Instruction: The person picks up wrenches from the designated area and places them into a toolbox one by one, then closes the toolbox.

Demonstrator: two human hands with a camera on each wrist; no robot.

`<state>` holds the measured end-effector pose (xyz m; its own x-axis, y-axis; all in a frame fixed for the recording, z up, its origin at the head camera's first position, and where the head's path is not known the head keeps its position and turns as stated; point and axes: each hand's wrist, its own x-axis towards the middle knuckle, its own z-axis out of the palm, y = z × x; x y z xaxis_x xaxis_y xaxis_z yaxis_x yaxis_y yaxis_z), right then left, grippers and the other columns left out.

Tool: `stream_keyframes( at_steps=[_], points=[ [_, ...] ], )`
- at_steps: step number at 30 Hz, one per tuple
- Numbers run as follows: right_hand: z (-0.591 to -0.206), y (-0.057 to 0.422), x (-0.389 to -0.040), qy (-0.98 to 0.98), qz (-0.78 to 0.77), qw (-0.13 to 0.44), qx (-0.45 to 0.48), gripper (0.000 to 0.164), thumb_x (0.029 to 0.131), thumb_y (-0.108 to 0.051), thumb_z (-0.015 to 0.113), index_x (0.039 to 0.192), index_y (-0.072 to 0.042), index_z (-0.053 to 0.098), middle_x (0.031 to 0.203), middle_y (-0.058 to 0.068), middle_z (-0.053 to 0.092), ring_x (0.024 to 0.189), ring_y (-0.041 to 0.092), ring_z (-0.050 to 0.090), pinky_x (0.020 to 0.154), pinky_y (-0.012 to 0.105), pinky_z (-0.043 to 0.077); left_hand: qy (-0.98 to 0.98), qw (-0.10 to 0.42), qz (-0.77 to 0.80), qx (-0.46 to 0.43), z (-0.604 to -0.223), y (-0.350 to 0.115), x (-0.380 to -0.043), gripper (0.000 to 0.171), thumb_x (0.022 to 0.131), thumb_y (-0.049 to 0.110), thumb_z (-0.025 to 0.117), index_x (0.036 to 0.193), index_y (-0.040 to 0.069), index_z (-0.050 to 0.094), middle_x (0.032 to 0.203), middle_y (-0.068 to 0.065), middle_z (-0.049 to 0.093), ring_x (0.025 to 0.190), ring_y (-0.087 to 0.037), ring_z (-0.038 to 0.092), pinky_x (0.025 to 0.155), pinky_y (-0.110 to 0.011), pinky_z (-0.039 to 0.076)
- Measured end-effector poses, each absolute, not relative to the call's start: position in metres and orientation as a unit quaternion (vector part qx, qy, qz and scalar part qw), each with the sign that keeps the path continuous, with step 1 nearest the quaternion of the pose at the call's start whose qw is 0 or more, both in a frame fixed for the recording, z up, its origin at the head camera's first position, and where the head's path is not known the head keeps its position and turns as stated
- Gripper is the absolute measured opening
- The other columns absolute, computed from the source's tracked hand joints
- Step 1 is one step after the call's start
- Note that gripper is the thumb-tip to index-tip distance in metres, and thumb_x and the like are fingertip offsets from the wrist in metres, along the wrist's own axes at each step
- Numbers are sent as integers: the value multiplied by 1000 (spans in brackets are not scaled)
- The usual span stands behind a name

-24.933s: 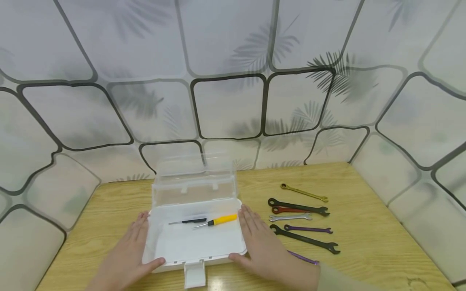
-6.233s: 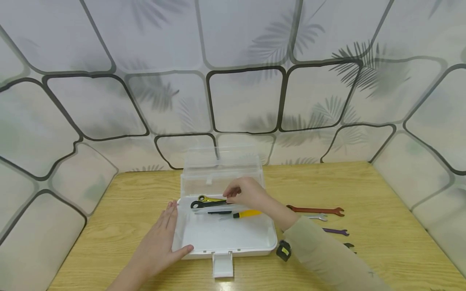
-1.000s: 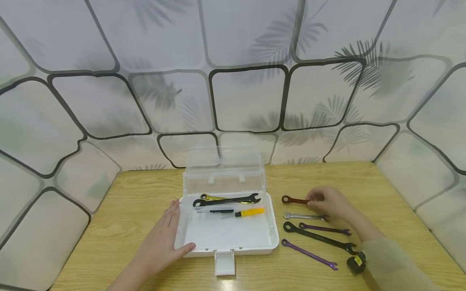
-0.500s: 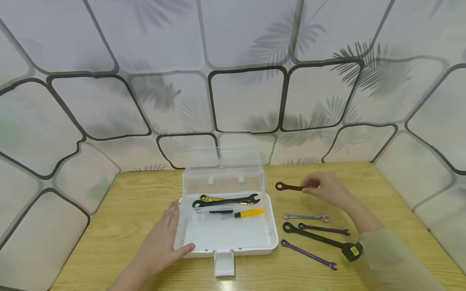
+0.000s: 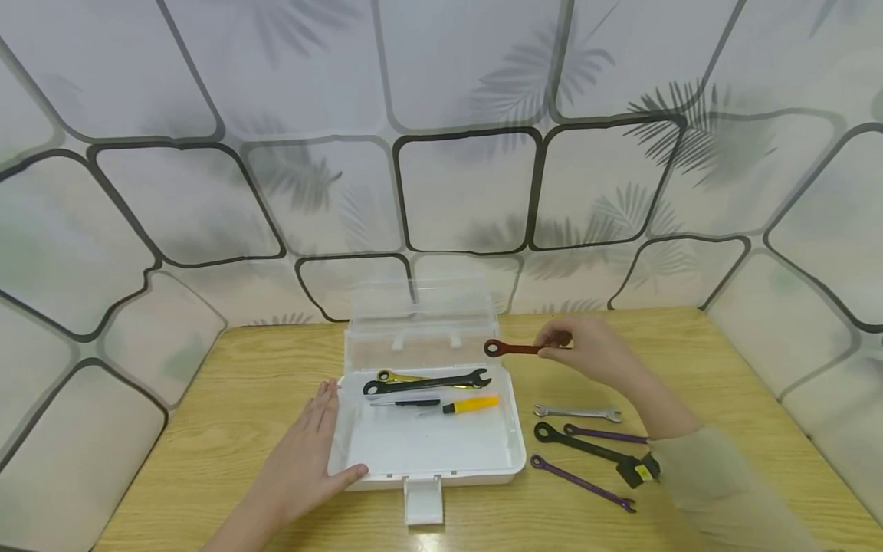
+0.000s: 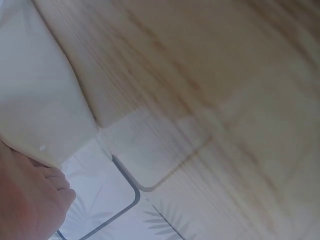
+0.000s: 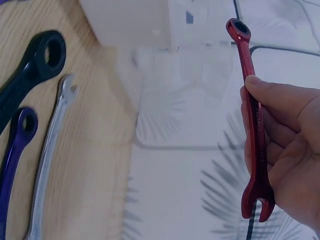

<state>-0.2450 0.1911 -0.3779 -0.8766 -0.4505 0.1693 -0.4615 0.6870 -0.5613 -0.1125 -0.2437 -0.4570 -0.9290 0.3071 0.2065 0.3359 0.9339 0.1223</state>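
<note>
My right hand pinches a red combination wrench between thumb and fingers, ring end pointing left, above the table near the box's back right corner. The white plastic toolbox has its clear lid raised. Inside it a black wrench lies across a yellow wrench, with a black-handled screwdriver and a yellow-handled screwdriver in front. Against the box's left side rests my left hand, fingers straight and thumb at the front corner.
Right of the box lie a silver wrench, a black wrench, a purple wrench and another purple wrench. A black wrist camera covers part of the black one. The patterned wall stands behind the table.
Over the last second my right hand has lifted the red wrench from beside the silver one and carried it left toward the box. Earlier, the yellow and black wrenches went into the box. My left hand stays put.
</note>
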Motion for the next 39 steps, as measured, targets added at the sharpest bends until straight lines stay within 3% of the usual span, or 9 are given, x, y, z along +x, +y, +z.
stream_keyframes(
  at_steps=[19, 26, 39],
  points=[
    [-375, 115, -249, -889, 334, 1, 313, 6, 93, -7, 81, 95, -12, 78, 86, -3, 77, 80, 7, 64, 78, 27, 57, -980, 84, -82, -160, -456, -242, -112, 117, 90, 69, 69, 161, -14, 28, 173, -27, 26, 159, -44, 32, 128, -56, 35],
    [-378, 87, -252, -888, 333, -33, 316, 5, 95, -9, 80, 98, -12, 79, 92, -2, 78, 84, 8, 67, 81, 27, 59, -980, 86, -84, -157, -457, -243, -112, 117, 90, 70, 68, 161, -13, 28, 173, -25, 26, 159, -43, 32, 126, -57, 37],
    [-384, 45, -251, -888, 315, -82, 325, 5, 96, -4, 76, 96, -8, 80, 92, 3, 78, 81, 10, 66, 76, 22, 58, -981, 81, -85, -156, -455, -242, -112, 116, 90, 69, 69, 161, -14, 29, 173, -27, 26, 159, -43, 33, 127, -57, 37]
  ],
)
